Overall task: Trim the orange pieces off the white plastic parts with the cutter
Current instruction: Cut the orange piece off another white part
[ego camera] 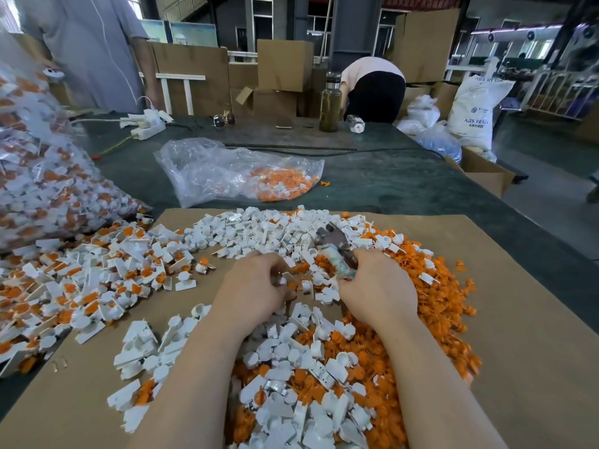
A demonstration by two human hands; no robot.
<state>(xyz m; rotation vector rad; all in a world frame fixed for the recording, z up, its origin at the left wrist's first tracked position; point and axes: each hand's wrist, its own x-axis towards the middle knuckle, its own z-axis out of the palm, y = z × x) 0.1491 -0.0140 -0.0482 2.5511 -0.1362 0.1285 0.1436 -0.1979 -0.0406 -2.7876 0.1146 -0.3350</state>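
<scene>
I see my right hand (pixel 377 285) curled tight around the cutter (pixel 337 251), its blades pointing up and away from the knuckles. My left hand (pixel 256 288) has its fingers curled, pinching a small white plastic part (pixel 287 278) just left of the cutter, over the heap of orange pieces (pixel 437 286).

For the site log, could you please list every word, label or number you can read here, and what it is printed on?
"ABS RESIN": top of the white sack at the far right, partly cut off by a fold.
"ABS": lower on the same sack, under a small logo; the characters after it are too blurred to read.
Red banner along the top edge: characters too blurred to read.
Label on the small bottle: too small to read.
</scene>
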